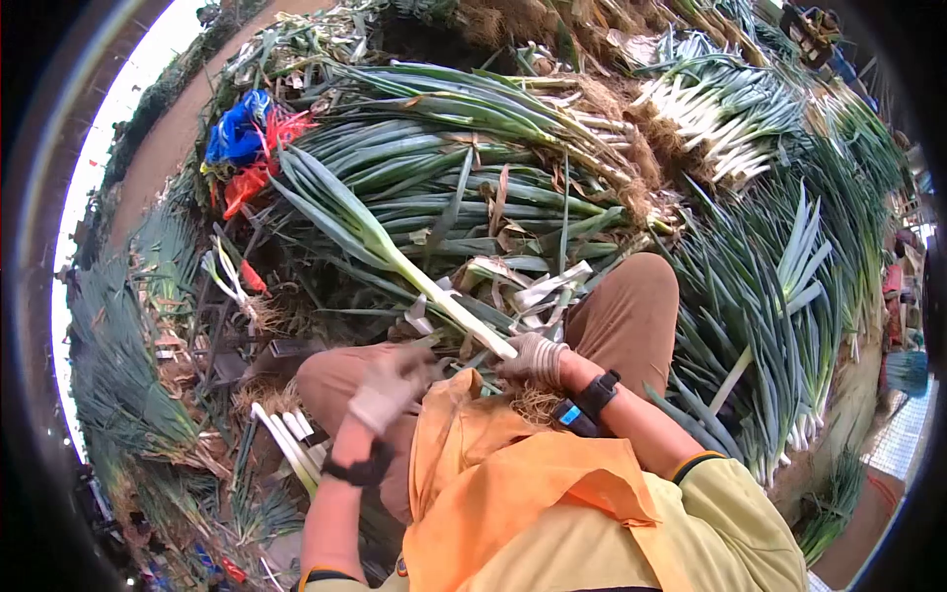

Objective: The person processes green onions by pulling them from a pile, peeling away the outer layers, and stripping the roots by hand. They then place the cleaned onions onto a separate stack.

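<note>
Gloved and closed, my right hand [533, 360] grips a long green onion [429, 286] by its white lower end, between my knees. Its green leaves reach up and left over the pile. Brown stringy roots [536, 405] show just below that hand. My left hand [393, 387], also gloved, is smeared by motion near my left knee, so its fingers cannot be made out. Near that hand, a few trimmed white stalks [286, 439] lie on the left. Strips of peeled pale leaf [547, 291] are scattered ahead of my hands.
A large heap of unpeeled green onions [404, 148] lies in front. Cleaned white-stemmed ones [715, 109] are stacked at the upper right, and more [779, 326] line my right side. Blue plastic [237, 133] and red plastic [247, 187] lie at the upper left.
</note>
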Available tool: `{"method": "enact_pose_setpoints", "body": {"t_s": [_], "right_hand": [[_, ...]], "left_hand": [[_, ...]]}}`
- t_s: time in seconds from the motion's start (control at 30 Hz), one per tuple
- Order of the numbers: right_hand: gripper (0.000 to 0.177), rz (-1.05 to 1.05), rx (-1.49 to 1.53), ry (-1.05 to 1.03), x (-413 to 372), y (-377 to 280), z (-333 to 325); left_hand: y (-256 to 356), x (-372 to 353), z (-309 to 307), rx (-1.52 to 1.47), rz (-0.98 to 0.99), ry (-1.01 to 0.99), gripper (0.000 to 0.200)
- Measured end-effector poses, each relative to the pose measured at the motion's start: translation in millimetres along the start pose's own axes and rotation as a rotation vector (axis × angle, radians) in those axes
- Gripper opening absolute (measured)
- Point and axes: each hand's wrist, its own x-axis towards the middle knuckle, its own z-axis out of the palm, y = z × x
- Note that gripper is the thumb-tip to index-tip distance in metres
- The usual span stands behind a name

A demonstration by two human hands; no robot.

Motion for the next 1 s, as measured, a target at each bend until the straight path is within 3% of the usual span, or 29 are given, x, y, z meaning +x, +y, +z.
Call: {"method": "enact_pose_setpoints", "body": {"t_s": [0.1, 0.13, 0.23, 0.3, 0.33, 0.37, 0.4, 0.47, 0.53, 0.57, 0.6, 0.63, 0.67, 0.7, 0.73, 0.77, 0.8, 0.83, 0.87, 0.93, 1.0], "right_hand": [[0.034, -0.079, -0.108, 0.079, 5.2, 12.9, 7.3], [0.034, -0.081, -0.104, 0.087, 3.2, 10.3, 6.7], [0.031, 0.050, -0.106, 0.084, -10.0, -6.1, 5.7], [0.031, 0.031, -0.049, 0.084, -7.4, 6.2, 1.7], [0.031, 0.007, -0.001, 0.068, -0.1, 16.4, 1.6], [0.031, -0.098, 0.099, 0.073, 16.3, 39.5, 2.9], [0.031, -0.100, 0.107, 0.070, 13.2, 34.9, 2.2], [0.027, -0.091, 0.044, 0.061, -4.5, 7.8, -3.7], [0.024, -0.021, 0.180, 0.014, -17.1, -4.2, -5.5], [0.020, -0.020, 0.219, -0.027, -20.8, -8.9, -6.4], [0.017, -0.022, 0.255, -0.066, -23.7, -13.0, -7.4], [0.017, -0.083, 0.268, -0.097, -27.1, -14.9, -6.8], [0.017, -0.087, 0.265, -0.093, -31.8, -18.4, -5.8], [0.018, -0.116, 0.320, -0.126, -37.7, -21.6, -3.5], [0.019, -0.147, 0.373, -0.161, -41.2, -22.7, -0.9], [0.024, -0.129, 0.322, -0.234, -36.5, -12.3, 1.8], [0.027, -0.155, 0.172, -0.198, -30.6, -2.3, 5.6], [0.028, -0.203, 0.104, -0.162, -35.8, -2.1, 12.0], [0.030, -0.252, 0.036, -0.122, -41.6, -3.0, 14.9], [0.027, -0.080, 0.045, -0.118, -56.4, -14.6, 15.2], [0.031, -0.222, -0.145, -0.018, -62.7, -13.2, 12.7]], "left_hand": [[-37.1, 57.2, 22.3, 0.123, 0.223, 0.506, 0.047], [-17.0, 63.4, 26.7, 0.236, 0.234, 0.556, 0.040], [-35.3, 86.3, 52.7, -0.006, 0.192, 0.548, 0.025], [-29.5, 65.6, 69.5, -0.352, 0.123, 0.163, 0.010], [-16.5, 46.5, 75.3, -0.393, 0.234, -0.028, 0.007], [-7.5, 25.6, 82.8, -0.529, 0.089, -0.232, 0.009], [5.3, 8.2, 82.3, -0.201, 0.377, -0.294, 0.008], [24.1, -13.1, 64.2, 0.071, 0.612, -0.344, 0.010], [20.9, -28.6, 55.6, -0.323, 0.256, -0.663, 0.015], [18.4, -24.2, 40.3, -0.252, 0.028, -0.666, 0.022], [5.5, -11.1, 28.0, -0.062, 0.120, -0.588, 0.022], [-14.4, -0.1, 18.8, 0.156, 0.043, -0.428, 0.023], [-7.0, 19.2, 3.6, 0.512, -0.076, -0.453, 0.031], [-9.5, 39.3, -0.5, 0.677, -0.193, -0.237, 0.034], [-82.0, 69.5, -0.8, 0.336, 0.058, 0.167, 0.031], [-60.6, 79.9, -6.1, -0.395, -0.090, 0.050, 0.035], [-37.2, 90.0, -11.6, -1.109, -0.301, 0.072, 0.039], [-25.3, 95.7, -5.7, -1.456, -0.053, 0.119, 0.049], [-39.1, 113.7, -5.6, -1.605, 0.012, 0.232, 0.051], [-48.8, 144.1, -3.0, -1.780, 0.065, 0.394, 0.048], [-55.5, 158.7, -4.8, -1.898, 0.085, 0.269, 0.040]]}}
